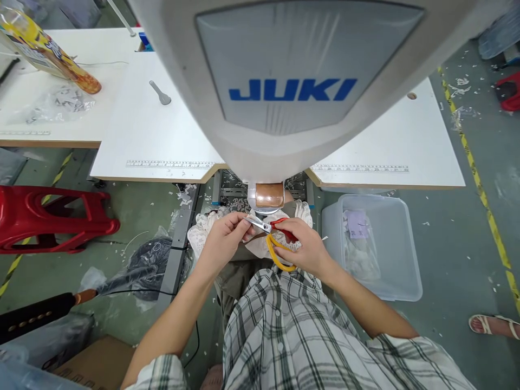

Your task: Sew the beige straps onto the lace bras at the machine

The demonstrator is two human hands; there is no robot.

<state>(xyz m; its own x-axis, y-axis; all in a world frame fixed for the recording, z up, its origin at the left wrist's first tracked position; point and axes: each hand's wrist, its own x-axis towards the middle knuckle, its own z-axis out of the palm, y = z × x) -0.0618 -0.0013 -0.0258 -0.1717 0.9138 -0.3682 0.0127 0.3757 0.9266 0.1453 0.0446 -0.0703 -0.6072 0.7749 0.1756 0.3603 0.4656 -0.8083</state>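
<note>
- The right hand [306, 246] grips the scissors [267, 228], its fingers at the red and yellow handle loops, which are spread apart.
- The scissors lie between the two hands, above the lap; their long axis runs across the body, blades pointing left and slightly forward at the left fingertips.
- The left hand [227, 235] has thumb and forefinger pinched together right beside the blade tips, perhaps on a thread or lace edge, though it is too small to tell.
- White lace fabric [201, 233] bunches under and around both hands, just below the rounded end of the JUKI sewing machine [264, 151].
- The white table [390, 141] is ahead; a clear plastic bin [406, 254] stands to the right.
</note>
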